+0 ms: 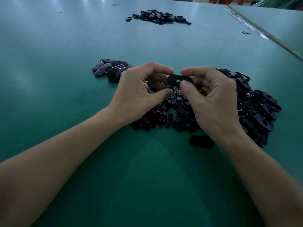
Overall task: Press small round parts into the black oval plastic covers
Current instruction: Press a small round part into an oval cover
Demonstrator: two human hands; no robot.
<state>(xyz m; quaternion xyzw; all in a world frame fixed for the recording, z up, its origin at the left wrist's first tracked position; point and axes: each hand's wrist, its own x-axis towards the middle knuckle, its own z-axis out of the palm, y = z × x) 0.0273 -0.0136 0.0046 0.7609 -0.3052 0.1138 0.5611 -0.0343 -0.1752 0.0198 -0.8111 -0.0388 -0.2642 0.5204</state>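
My right hand [211,99] pinches a black oval cover [176,79] between thumb and forefinger, held above the table with a small pale opening showing in its face. My left hand [141,90] hovers just left of it, fingers curled, forefinger tip touching the cover's left end; whether it holds a small part is hidden. Below both hands lies a heap of small round black parts [164,115]. A pile of black oval covers [259,110] lies to the right, partly behind my right wrist.
A smaller group of oval covers [111,68] lies behind my left hand. One single cover [201,141] rests near my right forearm. Another pile [160,17] sits far back on the green table [65,79]. A taped seam [249,25] runs at the right.
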